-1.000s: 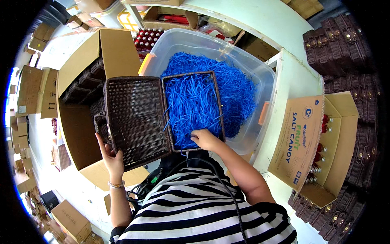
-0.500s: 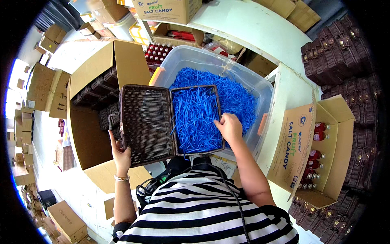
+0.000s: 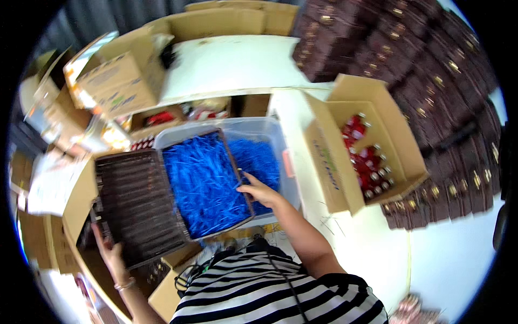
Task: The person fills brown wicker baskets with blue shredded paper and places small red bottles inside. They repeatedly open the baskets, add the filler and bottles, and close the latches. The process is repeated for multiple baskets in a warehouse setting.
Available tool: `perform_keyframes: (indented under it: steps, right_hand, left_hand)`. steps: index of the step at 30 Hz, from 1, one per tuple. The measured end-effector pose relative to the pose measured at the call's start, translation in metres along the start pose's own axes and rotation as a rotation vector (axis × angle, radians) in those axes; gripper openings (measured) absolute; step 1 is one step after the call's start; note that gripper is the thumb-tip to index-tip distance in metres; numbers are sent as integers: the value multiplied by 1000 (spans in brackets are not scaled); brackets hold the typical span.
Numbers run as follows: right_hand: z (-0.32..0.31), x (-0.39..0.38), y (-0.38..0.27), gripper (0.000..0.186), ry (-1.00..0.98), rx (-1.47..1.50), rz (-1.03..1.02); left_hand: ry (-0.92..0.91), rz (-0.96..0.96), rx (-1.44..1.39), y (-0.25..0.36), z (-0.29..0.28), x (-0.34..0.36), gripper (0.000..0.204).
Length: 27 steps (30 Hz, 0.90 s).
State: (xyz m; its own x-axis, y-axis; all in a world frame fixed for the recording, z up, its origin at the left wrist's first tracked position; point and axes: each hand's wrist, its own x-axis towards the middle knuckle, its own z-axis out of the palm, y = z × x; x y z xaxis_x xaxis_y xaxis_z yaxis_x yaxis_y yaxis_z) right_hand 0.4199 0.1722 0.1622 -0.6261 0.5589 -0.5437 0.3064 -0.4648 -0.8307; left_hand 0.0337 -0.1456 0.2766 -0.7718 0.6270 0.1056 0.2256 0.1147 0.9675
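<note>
An open dark-brown wicker case (image 3: 141, 208) is held in front of me, lid to the left, base to the right. Blue shredded paper (image 3: 202, 183) fills the base. My left hand (image 3: 112, 260) grips the lid's outer left edge, slightly blurred, with the thumb toward the inside. At the right rim of the base, my right hand (image 3: 261, 193) holds on with thumb and fingers. The case hangs partly over a clear plastic bin (image 3: 248, 126), which has more blue shreds (image 3: 259, 162) in it.
On the white table (image 3: 345, 248) at right stands an open cardboard box (image 3: 402, 137) with several red bottles (image 3: 367, 164). Stacked dark wicker cases (image 3: 372, 48) rise behind it. A cardboard box (image 3: 116, 89) sits at the far left, another open box (image 3: 75, 189) beside the lid.
The view has swung to the right, bringing more of the white table and stacked cases into sight. The case now appears larger and tilted; both hands remain on it.
</note>
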Motion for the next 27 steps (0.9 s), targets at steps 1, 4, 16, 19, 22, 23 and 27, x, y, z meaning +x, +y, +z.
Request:
perform_keyframes:
  steps: [1,4,16,19,22,23,27]
  right_hand:
    - [-1,-27,-17,94,21,7,-63]
    - [18,-125,-80,99,164,-23,-292]
    - [73,-500,69,81,1367,440,-797]
    - [98,-536,148,77,1492,593,-821]
    - [122,-548,223,70,1618,796,-746]
    - [126,-546,248,67,1645,881,-709]
    - [101,-508,331,58,1637,1247,-617]
  left_hand:
    - [-18,52,28,-2,-21,25,92]
    - [-124,277,101,46,-68,111,89]
    - [-998,981,-391,376,276,-37,87]
    - [-1344,1121,-552,418,355,-146,92]
    - [-1763,1190,-636,414,441,-267,94]
    - [-1836,1246,-670,405,474,-315,95]
    - [-2062,1506,-218,402,558,-476,93]
